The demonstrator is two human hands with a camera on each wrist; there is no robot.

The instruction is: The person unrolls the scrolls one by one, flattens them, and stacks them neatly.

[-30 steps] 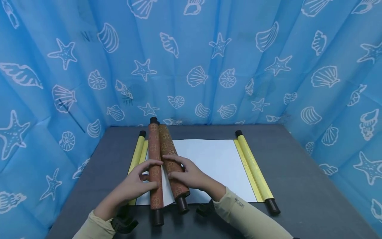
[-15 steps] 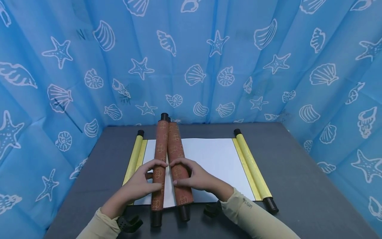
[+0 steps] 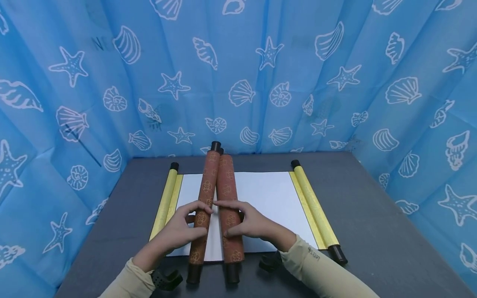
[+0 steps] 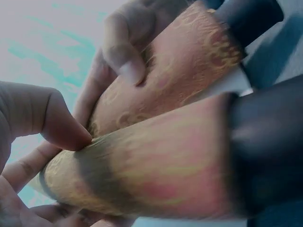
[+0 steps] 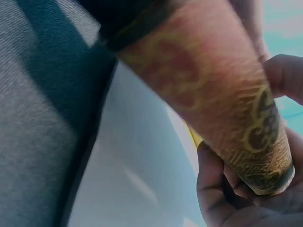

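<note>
A reddish-brown patterned scroll with black knobs is wound onto two rolls, held over an unrolled white scroll (image 3: 266, 203). My left hand (image 3: 181, 229) grips the left roll (image 3: 206, 186), thumb on its near side, fingers curling over the far side. My right hand (image 3: 253, 221) holds the right roll (image 3: 226, 182) the same way. At the far ends the rolls lie close together; a narrow pale strip shows between them nearer me. The left wrist view has the left roll (image 4: 156, 165) up close, blurred. In the right wrist view, fingers wrap the right roll (image 5: 208, 80).
A yellow roller (image 3: 164, 203) with a black knob borders the white scroll on the left, another yellow roller (image 3: 316, 203) on the right. Everything lies on a dark grey table (image 3: 376, 223). A blue shell-print curtain (image 3: 238, 74) closes off the back and both sides.
Both hands have carried the brown rolls to the right across the white scroll. The right roll has turned to stand straighter, and the left roll now leans with its far end rightward.
</note>
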